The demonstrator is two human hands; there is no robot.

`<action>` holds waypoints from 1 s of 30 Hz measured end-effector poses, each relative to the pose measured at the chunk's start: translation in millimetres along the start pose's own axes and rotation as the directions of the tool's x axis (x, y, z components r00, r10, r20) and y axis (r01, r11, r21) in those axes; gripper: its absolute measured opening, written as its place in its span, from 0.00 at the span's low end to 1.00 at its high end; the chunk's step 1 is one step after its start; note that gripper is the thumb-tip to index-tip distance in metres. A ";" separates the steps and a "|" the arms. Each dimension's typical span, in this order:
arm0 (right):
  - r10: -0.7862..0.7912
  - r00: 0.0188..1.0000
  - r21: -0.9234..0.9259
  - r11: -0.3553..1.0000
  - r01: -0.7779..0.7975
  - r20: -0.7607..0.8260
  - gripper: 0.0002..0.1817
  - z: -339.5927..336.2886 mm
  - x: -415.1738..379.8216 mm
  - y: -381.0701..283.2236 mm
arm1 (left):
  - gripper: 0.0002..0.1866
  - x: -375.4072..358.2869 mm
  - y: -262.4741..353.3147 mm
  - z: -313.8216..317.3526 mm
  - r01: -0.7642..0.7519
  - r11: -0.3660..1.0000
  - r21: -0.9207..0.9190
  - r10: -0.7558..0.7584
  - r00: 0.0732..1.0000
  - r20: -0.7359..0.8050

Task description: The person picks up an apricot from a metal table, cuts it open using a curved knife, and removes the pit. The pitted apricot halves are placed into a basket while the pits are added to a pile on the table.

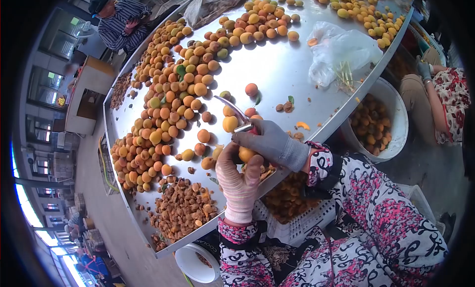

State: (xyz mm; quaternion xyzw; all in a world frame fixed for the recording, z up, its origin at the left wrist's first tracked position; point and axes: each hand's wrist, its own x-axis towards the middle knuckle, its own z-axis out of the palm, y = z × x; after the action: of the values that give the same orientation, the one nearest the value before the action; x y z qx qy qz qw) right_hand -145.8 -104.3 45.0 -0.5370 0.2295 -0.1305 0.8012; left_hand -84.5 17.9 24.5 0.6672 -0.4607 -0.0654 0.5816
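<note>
My left hand (pixel 238 179), in a pink-and-white striped glove, has its fingers closed round an orange apricot (pixel 246 155) above the table's near edge. Just over it, my right hand (pixel 269 142), in a grey glove, grips a knife (pixel 238 109) with a thin curved metal blade pointing away to the upper left. Some red of its handle shows between my fingers. Whether the blade touches the held apricot cannot be seen. Beyond my hands a long pile of whole apricots (pixel 173 104) covers much of the metal table (pixel 267 64).
A heap of brown pits (pixel 183 205) lies at the table's near left. Split fruit fills a white bucket (pixel 400 126) at right and a white crate (pixel 319 215) below my hands. A plastic bag (pixel 341 47) rests on the table. Other people (pixel 118 22) sit around it.
</note>
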 end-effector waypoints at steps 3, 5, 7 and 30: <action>-0.031 0.999 -0.026 0.999 0.030 -0.022 0.20 2.6 -0.7 -0.9 | 0.24 -4.0 -5.5 1.5 0.033 0.999 -0.007 -0.033 0.999 0.000; -0.073 0.997 -0.062 0.996 0.071 -0.028 0.19 4.5 2.8 7.0 | 0.23 -4.3 -6.3 5.3 -0.010 0.996 0.088 0.012 1.000 -0.020; -0.194 0.972 -0.119 0.977 0.179 -0.133 0.17 6.3 6.8 20.5 | 0.19 -5.8 -4.9 18.4 0.013 0.998 -0.057 -0.021 0.990 -0.138; 0.161 0.973 -0.148 0.979 -0.137 0.166 0.11 -17.4 -10.8 -34.0 | 0.25 -1.3 -9.0 -11.4 0.624 0.020 -0.781 -0.622 0.620 0.479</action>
State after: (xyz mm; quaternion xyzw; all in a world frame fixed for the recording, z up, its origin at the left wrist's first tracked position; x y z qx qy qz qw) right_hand -162.7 -126.5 73.2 -0.5808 0.2052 -0.0057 0.7877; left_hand -73.3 26.1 19.9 0.3590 -0.0027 -0.5532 0.7518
